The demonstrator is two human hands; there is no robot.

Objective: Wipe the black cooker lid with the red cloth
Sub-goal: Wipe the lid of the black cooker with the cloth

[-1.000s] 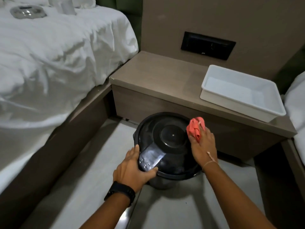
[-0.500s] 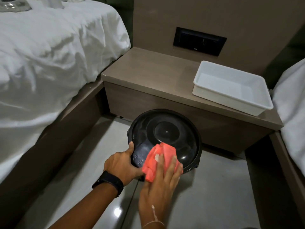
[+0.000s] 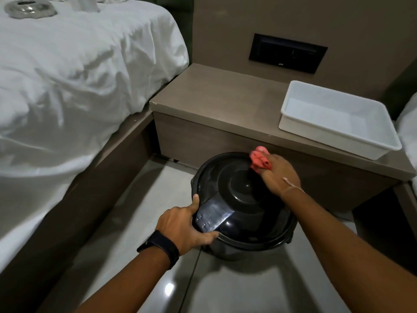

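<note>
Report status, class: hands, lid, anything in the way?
Left hand steadies near rim. Right hand presses red cloth on far right of black cooker lid. Nothing in the way.

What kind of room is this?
Probably a hotel bedroom: a bed with rumpled white linen, a built-in brown bedside unit under a black wall switch panel, and a second bed's edge at right. The black cooker sits on the tiled floor.

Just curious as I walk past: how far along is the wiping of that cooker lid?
Under way. The left hand steadies the black cooker lid at its near edge, while the right hand presses the red cloth on the far rim. The middle shows no obvious dirt, but I can't tell which parts remain unwiped.
</note>
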